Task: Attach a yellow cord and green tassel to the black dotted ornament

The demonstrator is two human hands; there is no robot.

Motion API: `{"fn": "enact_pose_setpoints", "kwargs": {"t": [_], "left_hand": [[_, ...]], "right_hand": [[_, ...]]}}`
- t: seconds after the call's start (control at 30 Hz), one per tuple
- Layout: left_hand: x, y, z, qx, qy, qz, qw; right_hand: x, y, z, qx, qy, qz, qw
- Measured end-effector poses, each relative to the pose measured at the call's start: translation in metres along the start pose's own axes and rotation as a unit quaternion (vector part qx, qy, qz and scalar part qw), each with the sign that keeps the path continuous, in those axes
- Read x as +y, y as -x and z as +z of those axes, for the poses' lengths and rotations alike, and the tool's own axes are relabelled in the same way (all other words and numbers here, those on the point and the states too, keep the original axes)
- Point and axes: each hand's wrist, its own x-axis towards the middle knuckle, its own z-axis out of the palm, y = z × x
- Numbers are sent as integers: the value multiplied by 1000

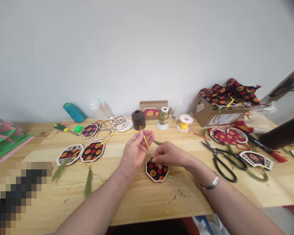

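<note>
A yellow cord [147,143] runs from my left hand [135,150] down to a scalloped ornament [157,175] with patterned black fabric and a pale rim. The cord's loop shows above my left thumb, which presses it against the fingers. Just over the ornament's top edge, my right hand [171,155] is closed in a pinch at the lower end of the cord; the exact grip is partly hidden by its fingers. The ornament lies on or just above the wooden table [127,202]. A silver bracelet [212,181] circles my right wrist.
Black-handled scissors [217,156] lie to the right. Finished ornaments with green tassels [88,181] are at left. Behind stand a black thread spool [138,120], a yellow cord spool [185,122] and a cardboard box [210,115] of fabric. A black post [281,133] leans at right.
</note>
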Motion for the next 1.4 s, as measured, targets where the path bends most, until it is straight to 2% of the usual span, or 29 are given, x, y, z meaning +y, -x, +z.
{"fn": "enact_pose_setpoints", "kwargs": {"t": [0.17,0.23,0.27,0.37,0.43,0.53,0.63,0.73,1.17,1.4], "left_hand": [[0,2,1,5,-2,-19,1000],[0,3,1,9,-17,-27,999],[0,4,1,10,-30,-30,999],[-1,8,2,-2,-91,-50,995],[-2,10,2,-21,-137,-73,988],[-4,14,2,-58,-192,-98,975],[-6,15,2,-93,-232,-115,962],[-8,16,2,-111,-263,-132,949],[-11,15,1,-94,-273,-159,944],[-13,10,-4,-120,-271,-130,946]], "right_hand": [[-4,4,-2,-30,34,5,999],[-6,6,-6,-22,45,-21,999],[-7,6,-9,6,47,-44,998],[-9,5,-18,142,23,-99,985],[-9,4,-22,178,-33,-90,979],[-7,4,-23,130,-128,-53,982],[-5,4,-21,69,-196,-55,977],[-4,3,-18,53,-231,-57,970],[-3,-2,-17,156,-244,-36,956],[-8,-1,-22,195,-215,-54,955]]}}
